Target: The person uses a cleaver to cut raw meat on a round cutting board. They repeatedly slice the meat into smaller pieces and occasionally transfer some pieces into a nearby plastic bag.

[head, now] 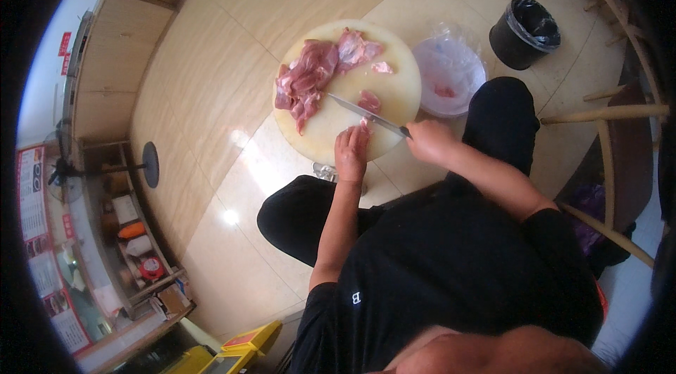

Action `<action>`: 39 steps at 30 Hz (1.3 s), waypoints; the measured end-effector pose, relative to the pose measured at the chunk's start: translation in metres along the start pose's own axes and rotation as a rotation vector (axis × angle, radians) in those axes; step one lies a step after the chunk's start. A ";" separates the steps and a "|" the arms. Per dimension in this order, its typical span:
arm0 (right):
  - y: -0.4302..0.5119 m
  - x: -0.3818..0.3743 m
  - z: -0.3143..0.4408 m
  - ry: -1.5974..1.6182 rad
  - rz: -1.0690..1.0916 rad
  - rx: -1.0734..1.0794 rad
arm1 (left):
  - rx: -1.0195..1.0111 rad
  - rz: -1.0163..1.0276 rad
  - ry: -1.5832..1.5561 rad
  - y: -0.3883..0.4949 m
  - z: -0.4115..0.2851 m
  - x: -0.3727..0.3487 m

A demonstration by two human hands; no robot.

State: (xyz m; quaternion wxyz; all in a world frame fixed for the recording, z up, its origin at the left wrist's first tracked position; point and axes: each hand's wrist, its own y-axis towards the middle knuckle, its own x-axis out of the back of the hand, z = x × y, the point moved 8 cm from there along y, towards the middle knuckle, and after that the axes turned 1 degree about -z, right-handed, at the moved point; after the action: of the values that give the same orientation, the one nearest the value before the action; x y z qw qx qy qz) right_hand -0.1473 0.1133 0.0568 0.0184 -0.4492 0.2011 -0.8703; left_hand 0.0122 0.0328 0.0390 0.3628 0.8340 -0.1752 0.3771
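Observation:
A round white cutting board (338, 133) stands before my knees. My right hand (432, 140) grips the dark handle of a kitchen knife (359, 111), its blade pointing left across the board. My left hand (351, 149) lies at the board's near edge, its fingers on a small piece of raw meat (364, 127). Just beyond the blade is another cut piece of meat (369, 101). A large heap of raw meat (311, 70) covers the board's left side, with a paler, fatty piece (356, 50) beside it and a small scrap of fat (382, 67) to the right.
Right of the board, a plastic-lined basin (449, 75) holds a little meat. Beyond it stands a black bin (520, 36) with a liner. Wooden chairs (604, 112) are at the right. At the left are cabinets (119, 41), a pedestal fan (63, 170) and a shelf with goods (132, 236).

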 end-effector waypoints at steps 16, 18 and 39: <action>-0.012 0.007 0.016 0.010 -0.119 0.039 | 0.014 -0.058 0.017 0.002 0.008 -0.014; -0.015 0.004 0.016 -0.012 -0.099 0.059 | 0.012 -0.072 -0.004 0.001 0.011 -0.015; 0.039 -0.029 0.057 -0.075 0.115 0.070 | 0.033 0.156 0.009 0.001 0.011 -0.023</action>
State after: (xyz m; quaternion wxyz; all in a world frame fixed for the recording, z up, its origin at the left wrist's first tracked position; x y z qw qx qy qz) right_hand -0.0903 0.0646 0.0492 0.0916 -0.4681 0.1954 -0.8569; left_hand 0.0022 0.0239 0.0172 0.3194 0.8220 -0.2317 0.4105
